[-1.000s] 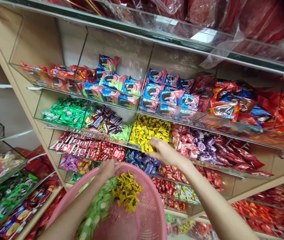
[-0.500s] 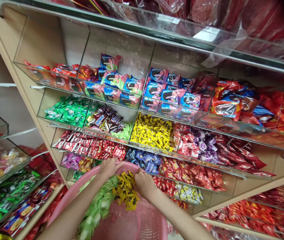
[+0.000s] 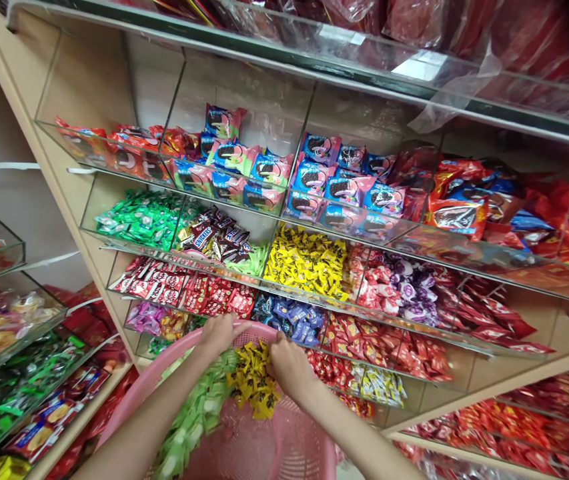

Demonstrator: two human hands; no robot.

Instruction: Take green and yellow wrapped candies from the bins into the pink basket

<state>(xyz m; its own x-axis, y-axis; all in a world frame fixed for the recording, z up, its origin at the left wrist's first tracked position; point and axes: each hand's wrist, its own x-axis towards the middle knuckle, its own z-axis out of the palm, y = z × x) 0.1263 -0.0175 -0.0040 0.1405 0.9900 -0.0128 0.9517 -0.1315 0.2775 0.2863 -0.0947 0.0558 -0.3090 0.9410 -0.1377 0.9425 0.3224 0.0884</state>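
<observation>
Clear-fronted shelf bins [image 3: 314, 303] of wrapped sweets fill the frame's middle and right. At lower centre, the left hand [image 3: 218, 333] grips the pink basket [image 3: 294, 433] rim. The right hand [image 3: 289, 363], fingers curled, rests on the yellow candies [image 3: 253, 387] inside, beside one heap of green ones [image 3: 197, 413].

The right hand [image 3: 289, 363] has come down from the shelf's yellow candies [image 3: 307, 260] into the pink basket [image 3: 304, 433].

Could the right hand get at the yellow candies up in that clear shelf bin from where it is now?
Probably yes. The right hand rests in the pink basket, just below the yellow candies. Their clear bin looks open on top, with nothing between, and the arm is bent.
</observation>
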